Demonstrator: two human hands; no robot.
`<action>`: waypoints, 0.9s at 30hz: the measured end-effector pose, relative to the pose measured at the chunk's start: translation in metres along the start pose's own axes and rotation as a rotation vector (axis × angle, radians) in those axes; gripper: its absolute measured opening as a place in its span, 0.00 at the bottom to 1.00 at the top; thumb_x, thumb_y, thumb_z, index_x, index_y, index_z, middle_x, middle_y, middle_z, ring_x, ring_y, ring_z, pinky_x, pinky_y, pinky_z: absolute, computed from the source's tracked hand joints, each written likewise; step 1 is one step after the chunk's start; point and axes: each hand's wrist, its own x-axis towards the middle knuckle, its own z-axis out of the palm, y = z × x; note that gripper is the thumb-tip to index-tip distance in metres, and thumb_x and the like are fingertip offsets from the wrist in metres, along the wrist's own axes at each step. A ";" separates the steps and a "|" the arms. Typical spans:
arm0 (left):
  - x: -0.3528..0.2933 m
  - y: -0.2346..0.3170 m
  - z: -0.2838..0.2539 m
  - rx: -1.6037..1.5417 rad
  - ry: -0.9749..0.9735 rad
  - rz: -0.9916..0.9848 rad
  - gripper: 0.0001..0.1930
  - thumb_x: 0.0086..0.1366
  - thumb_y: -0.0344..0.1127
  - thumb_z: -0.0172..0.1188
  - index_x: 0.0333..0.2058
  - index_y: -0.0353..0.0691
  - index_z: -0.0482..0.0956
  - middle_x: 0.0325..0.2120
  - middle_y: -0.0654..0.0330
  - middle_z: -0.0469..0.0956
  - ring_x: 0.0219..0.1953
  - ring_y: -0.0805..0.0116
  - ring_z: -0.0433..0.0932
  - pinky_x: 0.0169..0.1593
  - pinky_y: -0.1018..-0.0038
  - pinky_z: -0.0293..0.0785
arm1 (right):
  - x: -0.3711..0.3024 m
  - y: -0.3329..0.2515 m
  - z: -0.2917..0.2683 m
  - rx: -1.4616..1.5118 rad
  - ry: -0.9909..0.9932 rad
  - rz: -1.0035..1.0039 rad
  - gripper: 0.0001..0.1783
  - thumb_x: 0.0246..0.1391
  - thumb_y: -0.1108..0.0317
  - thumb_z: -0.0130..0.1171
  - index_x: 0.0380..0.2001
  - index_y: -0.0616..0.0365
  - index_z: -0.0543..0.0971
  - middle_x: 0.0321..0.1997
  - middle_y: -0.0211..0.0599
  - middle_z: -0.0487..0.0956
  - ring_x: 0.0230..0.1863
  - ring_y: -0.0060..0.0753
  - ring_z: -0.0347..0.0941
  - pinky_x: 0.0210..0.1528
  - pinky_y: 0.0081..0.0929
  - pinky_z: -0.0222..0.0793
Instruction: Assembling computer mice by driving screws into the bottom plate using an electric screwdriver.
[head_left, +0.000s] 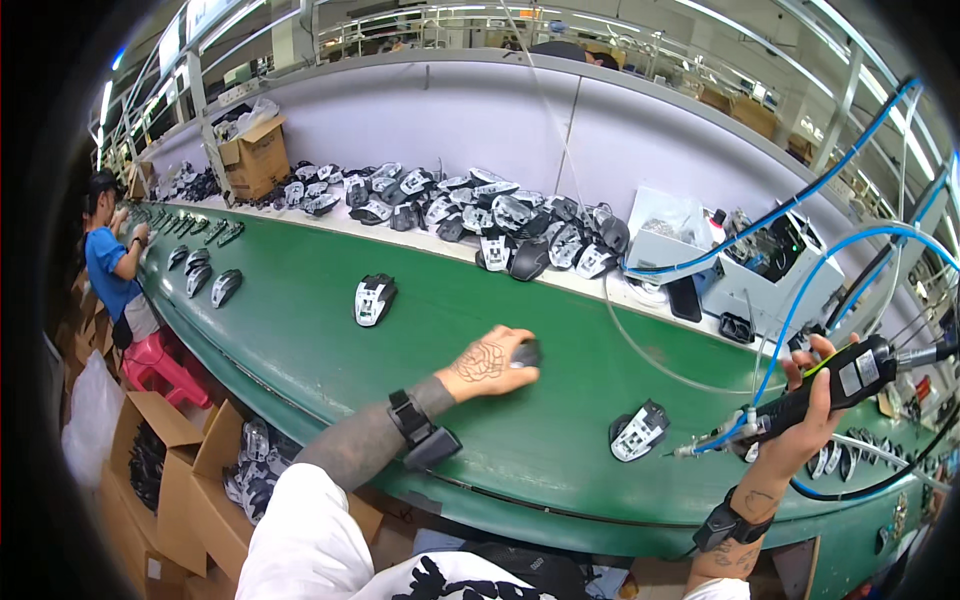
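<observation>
Over the middle of the green bench, my left hand (488, 366) is closed on a dark computer mouse (527, 353), mostly hidden by the fingers. On the right, my right hand (808, 415) grips a black powered screwdriver (835, 393), raised with its tip pointing left. Just left of that tip lies a black and white mouse part (640, 432), apart from it. A similar mouse part (374, 300) rests on the bench, beyond and left of my left hand.
Mouse parts (510, 212) are heaped along the back ledge. A white screw-feeding machine (765, 265) stands back right, with blue air hoses (860, 232) looping near my right hand. Cardboard boxes (205, 485) sit below the bench at left. A person in blue (112, 262) works farther left.
</observation>
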 end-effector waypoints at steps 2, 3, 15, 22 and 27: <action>0.005 0.055 -0.010 -0.884 -0.137 -0.385 0.30 0.56 0.43 0.56 0.56 0.42 0.60 0.46 0.53 0.68 0.41 0.60 0.74 0.44 0.65 0.73 | 0.003 0.003 -0.002 0.064 -0.021 0.027 0.26 0.54 0.66 0.46 0.55 0.65 0.58 0.46 0.43 0.70 0.39 0.26 0.69 0.38 0.26 0.69; 0.007 0.066 0.002 -1.309 -0.077 -0.399 0.29 0.57 0.42 0.54 0.56 0.42 0.59 0.45 0.54 0.68 0.41 0.61 0.74 0.44 0.65 0.73 | 0.002 0.005 -0.003 0.169 -0.050 0.078 0.26 0.53 0.65 0.47 0.54 0.64 0.59 0.45 0.43 0.70 0.38 0.26 0.69 0.37 0.24 0.68; 0.004 0.078 0.038 -2.009 -0.040 -0.575 0.24 0.59 0.45 0.48 0.50 0.36 0.63 0.42 0.53 0.71 0.40 0.58 0.74 0.43 0.61 0.75 | 0.000 0.029 0.060 0.540 -0.163 0.247 0.13 0.57 0.58 0.44 0.38 0.56 0.67 0.16 0.31 0.66 0.17 0.27 0.64 0.23 0.25 0.61; -0.005 0.085 0.049 -2.062 -0.149 -0.537 0.25 0.59 0.41 0.46 0.56 0.44 0.58 0.44 0.54 0.67 0.40 0.60 0.74 0.43 0.60 0.75 | -0.006 0.035 0.068 0.567 -0.048 0.164 0.15 0.57 0.54 0.44 0.35 0.55 0.68 0.16 0.32 0.68 0.16 0.28 0.64 0.23 0.26 0.62; -0.010 0.085 0.046 -2.073 -0.166 -0.506 0.26 0.60 0.40 0.46 0.57 0.45 0.56 0.44 0.54 0.67 0.40 0.60 0.73 0.44 0.60 0.75 | -0.010 0.035 0.076 0.529 -0.066 0.145 0.15 0.56 0.52 0.44 0.34 0.53 0.68 0.15 0.31 0.68 0.15 0.27 0.64 0.23 0.26 0.62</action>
